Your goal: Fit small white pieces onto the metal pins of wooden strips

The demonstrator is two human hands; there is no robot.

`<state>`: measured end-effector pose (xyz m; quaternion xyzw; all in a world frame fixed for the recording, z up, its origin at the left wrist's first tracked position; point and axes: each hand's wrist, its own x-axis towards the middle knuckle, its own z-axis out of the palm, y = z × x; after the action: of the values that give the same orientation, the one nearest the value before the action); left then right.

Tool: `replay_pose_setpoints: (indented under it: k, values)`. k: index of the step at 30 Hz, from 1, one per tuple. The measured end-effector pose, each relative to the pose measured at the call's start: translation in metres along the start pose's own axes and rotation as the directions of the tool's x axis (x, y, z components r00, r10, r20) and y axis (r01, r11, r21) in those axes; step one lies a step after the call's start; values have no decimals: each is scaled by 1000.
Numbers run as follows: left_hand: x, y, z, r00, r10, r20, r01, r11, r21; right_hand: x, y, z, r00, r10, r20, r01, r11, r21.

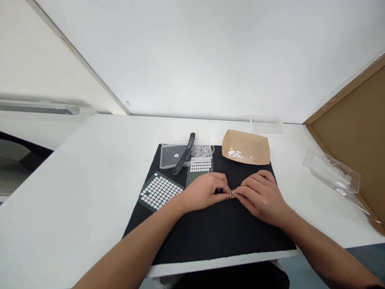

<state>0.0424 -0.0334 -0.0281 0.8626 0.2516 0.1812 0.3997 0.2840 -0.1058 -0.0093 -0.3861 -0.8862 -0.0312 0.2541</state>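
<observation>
My left hand (210, 188) and my right hand (261, 196) meet above the black mat (222, 233), fingertips pinched together. Between them is a small tan and whitish piece (232, 194), mostly covered by the fingers; its kind is too small to tell. Left of my left hand lies a dark green sheet of white oval stickers (161, 190). A second such sheet (201, 164) lies just beyond that hand, partly under a clear plastic box (171, 156). A curved black nail file (184, 153) rests across the box.
A brown paper tray (246, 140) with white bits stands behind my right hand. Beyond it is a clear plastic container (267, 126). At right, a clear box (333, 172) with translucent pieces sits by a cardboard box (355, 128). A white wall backs the table.
</observation>
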Motion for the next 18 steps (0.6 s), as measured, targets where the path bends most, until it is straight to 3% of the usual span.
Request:
replay_pose_setpoints:
  k: [18]
  values:
    - [0,-1,2,1000,-12,0,12,1000,6,4,-9,3,999,-47,25,49,995,-81]
